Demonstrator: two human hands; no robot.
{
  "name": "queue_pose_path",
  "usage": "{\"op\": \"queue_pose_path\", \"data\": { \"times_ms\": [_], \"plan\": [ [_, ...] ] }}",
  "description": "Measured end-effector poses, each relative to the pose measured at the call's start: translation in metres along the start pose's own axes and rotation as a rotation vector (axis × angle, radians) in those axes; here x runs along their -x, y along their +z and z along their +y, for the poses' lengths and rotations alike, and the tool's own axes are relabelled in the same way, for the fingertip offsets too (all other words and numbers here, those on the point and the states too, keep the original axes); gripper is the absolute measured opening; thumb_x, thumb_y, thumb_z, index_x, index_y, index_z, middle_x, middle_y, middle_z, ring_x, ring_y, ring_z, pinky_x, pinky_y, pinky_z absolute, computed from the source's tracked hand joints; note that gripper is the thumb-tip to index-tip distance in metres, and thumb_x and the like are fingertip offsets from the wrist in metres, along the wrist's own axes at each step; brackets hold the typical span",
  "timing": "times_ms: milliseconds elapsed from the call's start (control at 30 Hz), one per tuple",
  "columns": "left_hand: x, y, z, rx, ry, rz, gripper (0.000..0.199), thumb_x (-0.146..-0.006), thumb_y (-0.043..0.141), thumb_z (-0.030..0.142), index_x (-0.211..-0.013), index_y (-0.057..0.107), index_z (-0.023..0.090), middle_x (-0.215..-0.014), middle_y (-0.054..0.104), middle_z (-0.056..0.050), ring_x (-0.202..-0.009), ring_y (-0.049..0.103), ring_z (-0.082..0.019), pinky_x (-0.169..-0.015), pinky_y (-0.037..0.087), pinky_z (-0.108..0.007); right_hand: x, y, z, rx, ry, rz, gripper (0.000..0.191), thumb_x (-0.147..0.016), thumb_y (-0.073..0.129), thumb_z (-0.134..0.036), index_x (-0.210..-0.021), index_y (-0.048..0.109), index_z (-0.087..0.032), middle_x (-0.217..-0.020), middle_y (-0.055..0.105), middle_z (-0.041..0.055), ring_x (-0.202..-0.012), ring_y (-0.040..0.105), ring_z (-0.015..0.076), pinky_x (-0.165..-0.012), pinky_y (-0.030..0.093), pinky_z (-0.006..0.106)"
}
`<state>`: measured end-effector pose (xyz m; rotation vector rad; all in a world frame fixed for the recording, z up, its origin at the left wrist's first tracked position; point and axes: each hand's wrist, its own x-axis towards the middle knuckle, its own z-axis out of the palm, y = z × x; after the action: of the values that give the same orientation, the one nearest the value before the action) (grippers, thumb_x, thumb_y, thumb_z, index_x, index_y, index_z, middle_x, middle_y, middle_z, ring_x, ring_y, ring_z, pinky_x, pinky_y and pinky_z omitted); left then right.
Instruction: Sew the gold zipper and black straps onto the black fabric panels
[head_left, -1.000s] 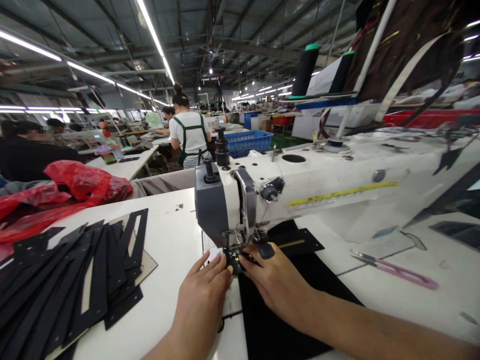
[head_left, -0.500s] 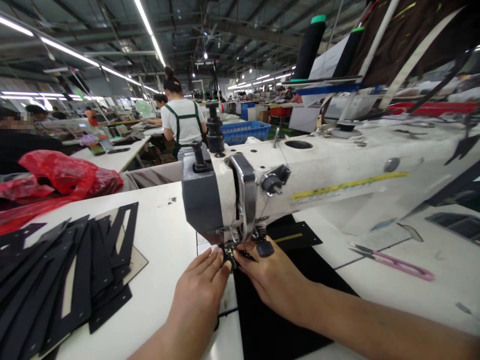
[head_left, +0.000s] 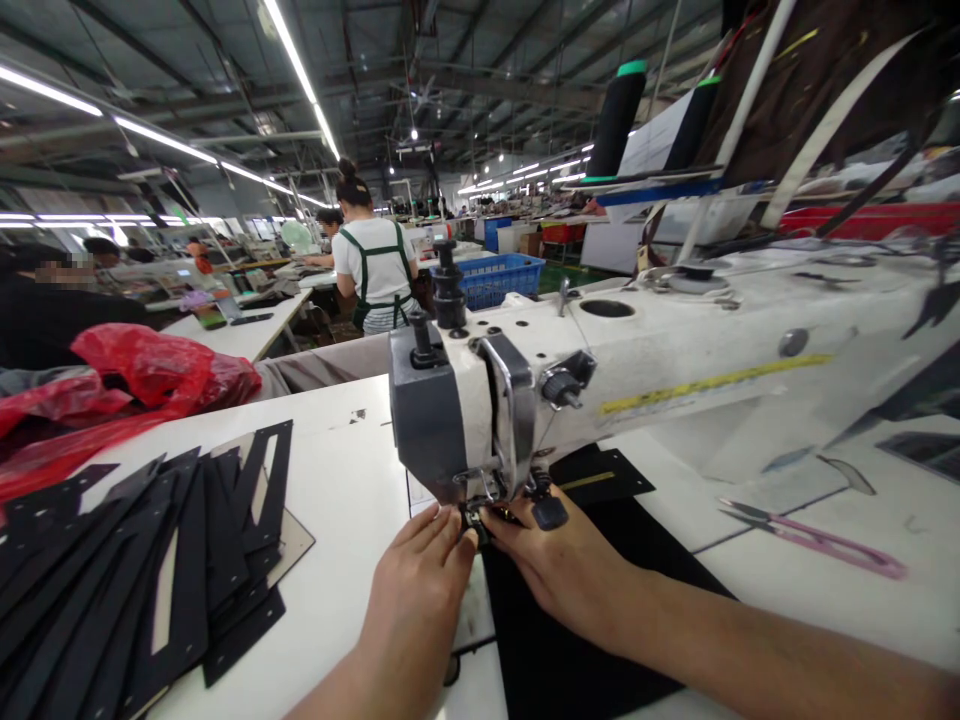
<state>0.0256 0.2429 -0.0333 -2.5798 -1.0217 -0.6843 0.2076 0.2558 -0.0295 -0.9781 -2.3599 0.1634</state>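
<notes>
At the presser foot (head_left: 474,518) of the white sewing machine (head_left: 675,370), both hands come together. My left hand (head_left: 424,590) is closed with its fingers side by side, the fingertips and thumb at the left edge of a black fabric panel (head_left: 559,650). From the other side my right hand (head_left: 566,560) reaches under the machine head, fingers bent and closed on the same panel beside the foot. The panel lies flat on the table, running under my right wrist. The needle point and the exact finger contact are partly hidden.
Black strips (head_left: 180,570) lie fanned out on the left of the white table (head_left: 345,480). Pink-handled thread snips (head_left: 832,545) rest at right. Behind are red plastic (head_left: 157,370), a blue crate (head_left: 495,280), thread cones (head_left: 621,125) and a co-worker (head_left: 373,265) facing away.
The whole view has shifted, so everything sits slightly lower and farther right. My hands stay beside the presser foot, and the panel shows no clear movement under it.
</notes>
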Motion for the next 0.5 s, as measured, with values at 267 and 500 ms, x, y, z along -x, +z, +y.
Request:
{"op": "queue_pose_path", "data": {
  "times_ms": [267,500],
  "plan": [
    [0.0004,0.0043,-0.0017,0.010,-0.035,0.023,0.029,-0.090,0.036,0.010,-0.087,0.065,0.011,-0.093,0.070,-0.012,-0.087,0.066,-0.023,-0.082,0.054,-0.040,-0.0017,0.0012,0.0021,0.032,0.006,-0.010,0.021,-0.083,0.043,-0.006,-0.085,0.062,-0.015,-0.093,0.063,0.0086,-0.088,0.056,0.0217,-0.080,0.042,0.036],
    [-0.0020,0.0068,-0.0030,0.038,-0.080,0.050,0.023,-0.088,0.041,0.009,-0.082,0.062,0.012,-0.091,0.070,-0.011,-0.085,0.067,-0.022,-0.084,0.054,-0.040,-0.0025,0.0063,0.0033,0.029,0.015,0.015,0.024,-0.083,0.043,-0.006,-0.093,0.062,-0.016,-0.092,0.063,0.0076,-0.087,0.056,0.0204,-0.080,0.043,0.034]
  ]
}}
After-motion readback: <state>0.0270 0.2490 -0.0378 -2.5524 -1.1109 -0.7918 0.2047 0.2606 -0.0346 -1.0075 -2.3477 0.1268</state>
